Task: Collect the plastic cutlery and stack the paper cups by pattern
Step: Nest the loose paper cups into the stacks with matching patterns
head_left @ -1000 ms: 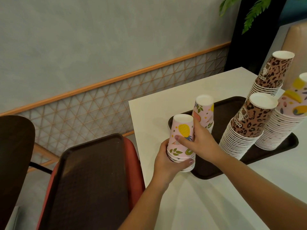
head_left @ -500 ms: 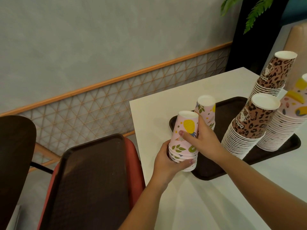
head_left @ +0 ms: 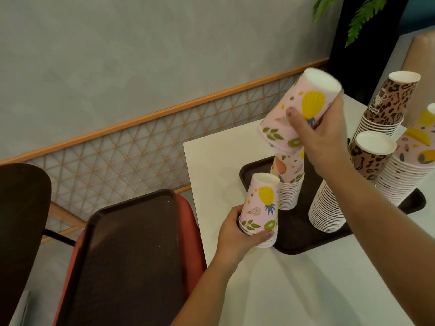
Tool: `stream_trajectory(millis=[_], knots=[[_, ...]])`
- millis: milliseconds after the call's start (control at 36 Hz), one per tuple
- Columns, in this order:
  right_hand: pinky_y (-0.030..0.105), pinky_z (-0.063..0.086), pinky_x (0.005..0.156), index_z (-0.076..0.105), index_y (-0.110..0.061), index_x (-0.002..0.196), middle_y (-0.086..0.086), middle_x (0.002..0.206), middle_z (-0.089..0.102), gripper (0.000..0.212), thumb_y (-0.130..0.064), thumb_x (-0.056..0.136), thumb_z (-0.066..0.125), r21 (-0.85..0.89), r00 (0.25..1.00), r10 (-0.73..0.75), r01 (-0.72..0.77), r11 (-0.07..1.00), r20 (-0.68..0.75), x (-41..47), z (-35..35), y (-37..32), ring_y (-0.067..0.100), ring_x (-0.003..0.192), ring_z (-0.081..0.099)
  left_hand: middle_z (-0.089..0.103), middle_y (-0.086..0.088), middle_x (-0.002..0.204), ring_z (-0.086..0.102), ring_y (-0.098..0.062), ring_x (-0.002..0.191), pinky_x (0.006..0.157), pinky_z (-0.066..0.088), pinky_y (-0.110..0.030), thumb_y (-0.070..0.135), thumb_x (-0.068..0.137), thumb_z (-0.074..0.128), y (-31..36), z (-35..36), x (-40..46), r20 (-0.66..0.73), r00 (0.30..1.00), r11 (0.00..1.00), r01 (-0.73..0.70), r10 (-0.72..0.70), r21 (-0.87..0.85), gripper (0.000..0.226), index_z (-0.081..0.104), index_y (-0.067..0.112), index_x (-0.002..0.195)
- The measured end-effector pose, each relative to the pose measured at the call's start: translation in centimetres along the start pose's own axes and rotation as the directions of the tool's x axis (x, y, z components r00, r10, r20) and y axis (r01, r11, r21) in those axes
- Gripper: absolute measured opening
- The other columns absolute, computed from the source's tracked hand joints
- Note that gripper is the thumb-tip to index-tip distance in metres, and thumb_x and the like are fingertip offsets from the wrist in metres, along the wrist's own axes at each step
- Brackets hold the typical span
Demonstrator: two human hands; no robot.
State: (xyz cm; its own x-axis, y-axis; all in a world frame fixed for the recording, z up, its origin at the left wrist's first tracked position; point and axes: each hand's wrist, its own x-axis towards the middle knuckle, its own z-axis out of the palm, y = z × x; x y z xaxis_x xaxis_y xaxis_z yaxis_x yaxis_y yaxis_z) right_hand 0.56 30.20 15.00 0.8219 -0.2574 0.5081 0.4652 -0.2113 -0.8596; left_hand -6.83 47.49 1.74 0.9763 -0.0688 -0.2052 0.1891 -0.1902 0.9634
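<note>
My left hand (head_left: 237, 236) grips a short stack of upside-down pink fruit-pattern cups (head_left: 261, 208) at the near left corner of the dark tray (head_left: 299, 245). My right hand (head_left: 317, 135) holds a few pink fruit cups (head_left: 296, 111) tilted in the air above another pink fruit stack (head_left: 288, 184) standing on the tray. Two leopard-pattern stacks (head_left: 362, 165) (head_left: 388, 102) and a tall pink fruit stack (head_left: 409, 165) stand on the tray to the right. No cutlery is in view.
The tray lies on a white table (head_left: 306, 290). A second, empty dark tray (head_left: 127, 255) rests on a red chair seat (head_left: 188, 231) at the left, beside a dark chair back (head_left: 21, 220). A plant (head_left: 362, 17) stands behind the table.
My right hand pulled the top cups off the stack in my left hand and lifted them up and to the right. The left hand kept its grip on the lower cups.
</note>
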Motion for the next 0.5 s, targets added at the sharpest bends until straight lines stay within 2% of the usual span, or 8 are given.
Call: stream_trajectory(millis=[111, 222, 278, 389, 500], knots=[[0.017, 0.051, 0.085, 0.031, -0.006, 0.129, -0.006, 0.115, 0.054, 0.061, -0.026, 0.084, 0.067, -0.109, 0.996, -0.07, 0.064, 0.992, -0.054, 1.7, -0.3, 0.8, 0.003, 0.103, 0.059, 0.065, 0.006, 0.108, 0.063, -0.011, 0.1, 0.08, 0.057, -0.027, 0.009, 0.059, 0.088, 0.0, 0.1, 0.0, -0.011, 1.0, 1.0, -0.001, 0.001, -0.012, 0.06, 0.053, 0.031, 0.103], [0.002, 0.044, 0.079, 0.03, -0.006, 0.132, -0.004, 0.12, 0.052, 0.066, -0.025, 0.082, 0.069, -0.206, 0.999, -0.016, 0.01, 0.978, -0.029, 1.3, 0.0, 3.3, 0.006, 0.106, 0.054, 0.065, 0.007, 0.109, 0.063, -0.011, 0.101, 0.081, 0.057, -0.026, 0.01, 0.059, 0.088, 0.2, 0.1, 0.0, -0.017, 1.0, 1.0, -0.007, 0.007, -0.021, 0.061, 0.053, 0.032, 0.103], [0.0, 0.042, 0.074, 0.031, -0.008, 0.133, 0.0, 0.122, 0.052, 0.066, -0.024, 0.081, 0.069, -0.25, 0.999, 0.032, -0.035, 0.967, -0.014, 0.9, 0.1, 4.7, 0.005, 0.106, 0.051, 0.065, 0.007, 0.109, 0.063, -0.011, 0.101, 0.081, 0.057, -0.026, 0.011, 0.059, 0.088, 0.3, 0.1, 0.0, -0.018, 1.0, 1.0, -0.013, 0.013, -0.019, 0.061, 0.053, 0.032, 0.103], [0.011, 0.04, 0.073, 0.031, -0.011, 0.133, 0.006, 0.125, 0.052, 0.068, -0.025, 0.079, 0.071, -0.319, 0.989, 0.146, -0.131, 0.939, 0.023, -0.1, 0.1, 6.8, 0.012, 0.105, 0.052, 0.065, 0.006, 0.11, 0.064, -0.012, 0.102, 0.082, 0.057, -0.028, 0.011, 0.058, 0.089, 0.3, 0.1, 0.0, -0.019, 1.0, 0.999, -0.024, 0.023, -0.024, 0.062, 0.053, 0.032, 0.104], [0.03, 0.044, 0.089, 0.027, -0.015, 0.139, 0.007, 0.135, 0.045, 0.076, -0.027, 0.079, 0.072, -0.381, 0.962, 0.262, -0.213, 0.9, 0.08, -1.1, -0.1, 8.0, 0.022, 0.12, 0.048, 0.065, 0.005, 0.111, 0.063, -0.014, 0.103, 0.085, 0.057, -0.032, 0.013, 0.057, 0.09, 0.4, 0.1, 0.0, -0.019, 0.999, 0.999, -0.029, 0.028, -0.031, 0.063, 0.053, 0.033, 0.104]])
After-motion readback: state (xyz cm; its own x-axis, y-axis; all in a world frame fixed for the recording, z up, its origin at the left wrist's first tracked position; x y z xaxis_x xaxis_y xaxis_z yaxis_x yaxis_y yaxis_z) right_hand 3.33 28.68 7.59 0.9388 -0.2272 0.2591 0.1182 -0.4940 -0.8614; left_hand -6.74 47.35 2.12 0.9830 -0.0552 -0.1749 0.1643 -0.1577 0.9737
